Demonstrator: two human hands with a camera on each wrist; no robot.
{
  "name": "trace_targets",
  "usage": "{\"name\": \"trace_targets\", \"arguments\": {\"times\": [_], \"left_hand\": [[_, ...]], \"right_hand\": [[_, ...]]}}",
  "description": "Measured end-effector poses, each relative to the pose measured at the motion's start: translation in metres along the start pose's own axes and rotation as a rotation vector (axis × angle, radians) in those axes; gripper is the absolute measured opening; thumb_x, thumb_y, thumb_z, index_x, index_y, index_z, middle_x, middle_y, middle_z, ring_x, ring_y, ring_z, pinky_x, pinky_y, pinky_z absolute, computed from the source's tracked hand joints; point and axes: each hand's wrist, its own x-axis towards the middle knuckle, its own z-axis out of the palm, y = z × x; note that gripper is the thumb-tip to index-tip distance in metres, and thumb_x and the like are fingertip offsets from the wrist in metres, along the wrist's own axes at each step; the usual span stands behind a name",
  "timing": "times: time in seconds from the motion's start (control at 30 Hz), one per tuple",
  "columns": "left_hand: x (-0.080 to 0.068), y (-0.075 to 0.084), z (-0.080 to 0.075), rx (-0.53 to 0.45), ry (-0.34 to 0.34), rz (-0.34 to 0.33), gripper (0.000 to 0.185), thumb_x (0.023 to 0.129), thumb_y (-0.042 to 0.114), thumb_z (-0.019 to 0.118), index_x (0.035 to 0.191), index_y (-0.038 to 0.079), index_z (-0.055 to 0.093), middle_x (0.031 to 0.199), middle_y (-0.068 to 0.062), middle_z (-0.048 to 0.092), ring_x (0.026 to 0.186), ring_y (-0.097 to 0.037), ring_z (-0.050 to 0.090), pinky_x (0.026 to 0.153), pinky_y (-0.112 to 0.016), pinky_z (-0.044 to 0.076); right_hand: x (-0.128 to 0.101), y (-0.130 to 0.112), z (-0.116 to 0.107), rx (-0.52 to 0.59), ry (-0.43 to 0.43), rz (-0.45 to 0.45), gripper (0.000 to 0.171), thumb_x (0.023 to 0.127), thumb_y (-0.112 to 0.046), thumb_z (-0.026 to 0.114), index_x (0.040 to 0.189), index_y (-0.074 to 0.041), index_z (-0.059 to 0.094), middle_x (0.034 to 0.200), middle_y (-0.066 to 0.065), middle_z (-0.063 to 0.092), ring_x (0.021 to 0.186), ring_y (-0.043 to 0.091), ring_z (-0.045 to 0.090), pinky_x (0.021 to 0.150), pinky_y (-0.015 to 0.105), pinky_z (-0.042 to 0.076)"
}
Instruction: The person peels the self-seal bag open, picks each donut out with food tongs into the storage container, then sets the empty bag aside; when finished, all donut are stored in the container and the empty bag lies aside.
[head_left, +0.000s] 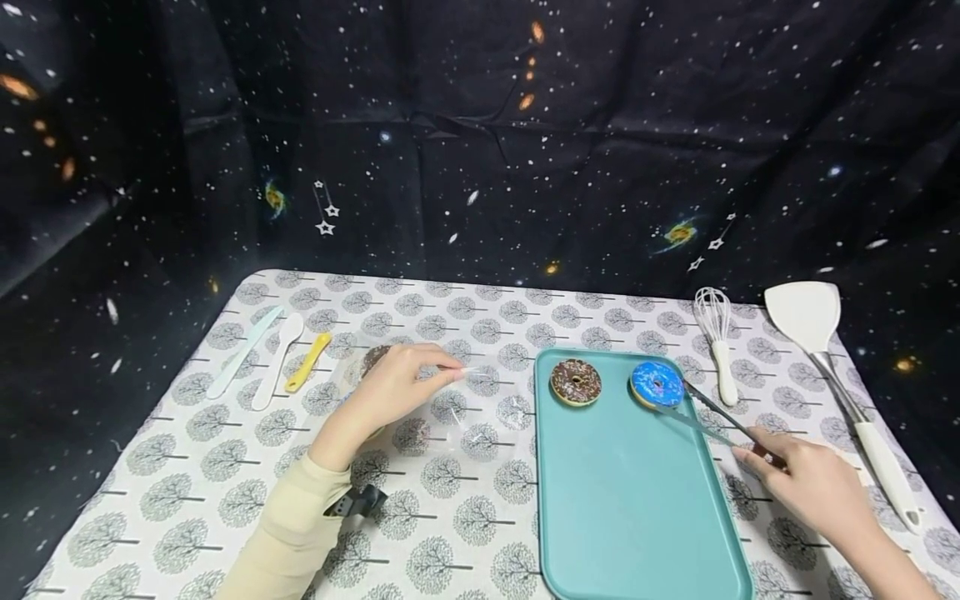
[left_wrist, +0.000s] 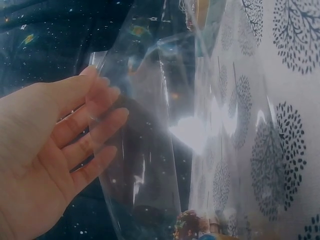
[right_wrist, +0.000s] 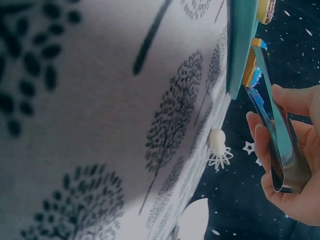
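Note:
A teal tray (head_left: 630,500) holds a chocolate doughnut (head_left: 575,382) and a blue-iced doughnut (head_left: 657,383). My right hand (head_left: 806,483) grips metal tongs (head_left: 705,414), and their tips sit on either side of the blue doughnut. In the right wrist view the tongs (right_wrist: 280,135) reach the blue doughnut (right_wrist: 252,67) at the tray's edge (right_wrist: 239,45). My left hand (head_left: 405,379) rests with straight fingers (left_wrist: 95,115) against the raised flap of a clear plastic container (head_left: 480,417), seen close up as clear plastic (left_wrist: 165,150). Another doughnut (head_left: 372,357) lies partly hidden under that hand.
A white whisk (head_left: 716,342) and a white spatula (head_left: 825,350) lie right of the tray. A white plastic knife (head_left: 243,354), white spoon (head_left: 276,362) and yellow tool (head_left: 307,362) lie at the far left. Dark starry cloth backs the tree-patterned tablecloth (head_left: 465,517).

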Motion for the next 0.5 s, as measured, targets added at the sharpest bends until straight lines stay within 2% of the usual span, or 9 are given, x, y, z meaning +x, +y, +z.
{"name": "trace_targets", "arguments": {"times": [0.1, 0.2, 0.33, 0.43, 0.5], "left_hand": [[0.0, 0.0, 0.0, -0.003, -0.001, -0.013, 0.024, 0.09, 0.033, 0.062, 0.105, 0.016, 0.071, 0.109, 0.0, 0.069, 0.106, -0.02, 0.062, 0.098, -0.041, 0.046], [-0.001, 0.001, -0.001, -0.004, -0.001, -0.019, 0.023, 0.09, 0.033, 0.062, 0.105, 0.017, 0.071, 0.109, 0.0, 0.069, 0.106, -0.019, 0.062, 0.098, -0.041, 0.046], [-0.001, 0.0, -0.002, -0.005, 0.005, -0.008, 0.023, 0.09, 0.032, 0.062, 0.105, 0.018, 0.071, 0.108, 0.0, 0.069, 0.106, -0.02, 0.062, 0.098, -0.042, 0.045], [-0.001, 0.0, -0.003, -0.005, 0.009, 0.003, 0.023, 0.089, 0.032, 0.062, 0.105, 0.017, 0.071, 0.108, 0.0, 0.069, 0.106, -0.02, 0.062, 0.098, -0.042, 0.046], [-0.001, 0.0, -0.003, -0.005, 0.007, 0.006, 0.023, 0.09, 0.032, 0.062, 0.105, 0.017, 0.071, 0.108, 0.0, 0.069, 0.106, -0.02, 0.062, 0.097, -0.041, 0.046]], "right_hand": [[0.0, 0.002, 0.002, 0.004, -0.024, 0.006, 0.06, 0.088, -0.049, 0.058, 0.121, 0.001, 0.06, 0.105, 0.028, 0.063, 0.073, 0.038, 0.062, 0.049, 0.043, 0.044], [0.0, 0.003, 0.001, 0.006, -0.042, 0.008, 0.061, 0.088, -0.05, 0.057, 0.123, 0.0, 0.059, 0.095, 0.023, 0.067, 0.067, 0.026, 0.06, 0.047, 0.038, 0.042], [0.001, 0.003, -0.004, 0.004, -0.016, -0.02, 0.058, 0.086, -0.048, 0.061, 0.12, -0.001, 0.061, 0.078, 0.009, 0.068, 0.06, 0.016, 0.054, 0.044, 0.034, 0.039], [0.002, 0.003, -0.01, -0.016, -0.007, -0.014, 0.06, 0.085, -0.051, 0.061, 0.118, -0.001, 0.062, 0.075, 0.006, 0.066, 0.058, 0.015, 0.053, 0.042, 0.033, 0.037], [0.001, 0.002, -0.013, -0.025, -0.02, 0.006, 0.063, 0.085, -0.053, 0.06, 0.119, -0.001, 0.061, 0.08, 0.011, 0.067, 0.06, 0.019, 0.056, 0.042, 0.035, 0.038]]}}
